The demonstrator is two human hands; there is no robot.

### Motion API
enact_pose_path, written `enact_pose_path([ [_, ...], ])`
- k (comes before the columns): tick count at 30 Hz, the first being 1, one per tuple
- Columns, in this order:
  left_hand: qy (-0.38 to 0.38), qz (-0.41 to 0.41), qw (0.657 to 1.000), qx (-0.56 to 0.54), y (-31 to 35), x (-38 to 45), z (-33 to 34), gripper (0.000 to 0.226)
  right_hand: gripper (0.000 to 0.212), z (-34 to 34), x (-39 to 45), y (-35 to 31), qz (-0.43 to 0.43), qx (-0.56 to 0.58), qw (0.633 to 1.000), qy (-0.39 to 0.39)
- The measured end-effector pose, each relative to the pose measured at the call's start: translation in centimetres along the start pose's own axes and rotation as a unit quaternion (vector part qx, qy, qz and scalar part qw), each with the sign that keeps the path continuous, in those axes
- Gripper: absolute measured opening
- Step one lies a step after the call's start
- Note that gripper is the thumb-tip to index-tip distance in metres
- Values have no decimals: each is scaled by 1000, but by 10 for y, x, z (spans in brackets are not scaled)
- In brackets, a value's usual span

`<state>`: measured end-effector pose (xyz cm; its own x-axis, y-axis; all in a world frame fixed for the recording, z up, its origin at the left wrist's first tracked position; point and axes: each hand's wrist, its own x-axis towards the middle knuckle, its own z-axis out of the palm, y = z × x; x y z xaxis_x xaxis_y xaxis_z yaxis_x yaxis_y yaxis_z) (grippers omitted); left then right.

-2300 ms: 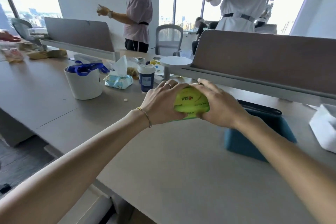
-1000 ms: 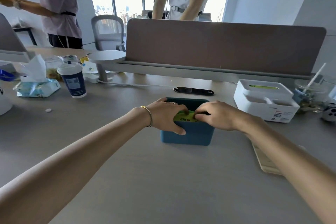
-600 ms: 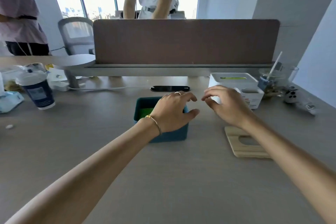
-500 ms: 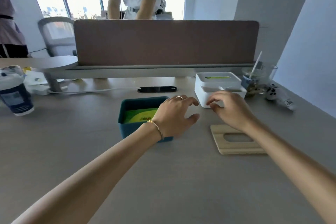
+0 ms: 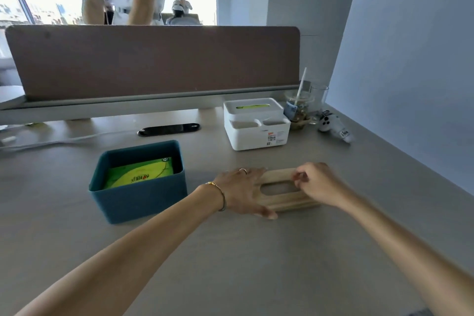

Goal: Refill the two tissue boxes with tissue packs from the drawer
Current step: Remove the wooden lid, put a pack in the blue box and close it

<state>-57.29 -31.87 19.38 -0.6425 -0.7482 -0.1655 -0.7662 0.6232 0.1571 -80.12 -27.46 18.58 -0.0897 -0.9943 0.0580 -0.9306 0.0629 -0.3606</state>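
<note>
A teal tissue box (image 5: 143,199) stands lidless on the desk, with a green tissue pack (image 5: 138,176) lying inside it. To its right a wooden lid (image 5: 284,199) with an oblong slot lies flat on the desk. My left hand (image 5: 243,191) grips the lid's left end, thumb at the front edge. My right hand (image 5: 316,183) holds the lid's right end, fingers curled at the slot. Behind them a white tissue box (image 5: 255,123) stands with its lid on and green showing through the slot.
A brown desk divider (image 5: 154,59) runs along the back. A black cable slot (image 5: 168,129) lies behind the teal box. A glass with a straw (image 5: 301,108) and a small white toy (image 5: 333,127) sit at the right, near the wall. A person in white stands beyond the divider.
Both hands pushed the green pack down into the teal box, let go, and moved right onto the wooden lid, which they now hold. My view has swung to the right.
</note>
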Motion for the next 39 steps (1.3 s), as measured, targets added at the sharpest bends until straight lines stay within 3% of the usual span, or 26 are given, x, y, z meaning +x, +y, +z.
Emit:
enact_pose_path([
  [10,57,15,998,-30,9,10,-10,107,15,1,-6,3,-10,17,1000,1],
  [14,108,36,993,18,8,4,-30,94,21,2,-4,-3,-20,25,999,4],
  [22,171,27,983,58,-27,-30,-79,85,26,-8,13,-45,-98,22,992,73],
  [25,193,10,980,54,-49,-54,-96,82,42,-14,21,-71,-146,59,984,88],
  [32,210,-35,976,56,-109,-116,-118,81,98,-20,36,-142,-270,-5,963,-1],
  [39,229,-73,970,26,-158,-167,-111,76,112,-15,53,-211,-316,-14,943,-103],
])
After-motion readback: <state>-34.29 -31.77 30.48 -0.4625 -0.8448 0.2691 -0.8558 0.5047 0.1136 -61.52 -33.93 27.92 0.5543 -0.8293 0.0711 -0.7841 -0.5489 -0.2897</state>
